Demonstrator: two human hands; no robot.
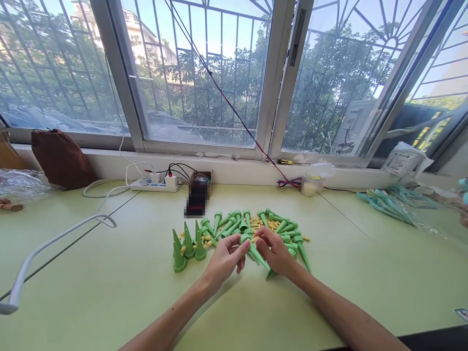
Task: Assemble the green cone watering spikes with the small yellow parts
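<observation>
A heap of green plastic spikes (278,225) with small yellow pieces (268,223) among them lies on the pale green table (109,287). Three green spikes (189,244) stand upright to the left of the heap. My right hand (276,252) is closed round a green spike (256,252) that points down and to the right. My left hand (227,261) is curled beside it, fingertips at the spike's wide end, where a small yellow piece (255,239) shows. Both hands meet in front of the heap.
A white power strip (153,184) with plugs and cables sits under the window. A brown bag (60,158) stands at the back left, a white cable loop (54,239) lies on the left. Teal parts in plastic (387,202) and a tape roll (311,184) lie right.
</observation>
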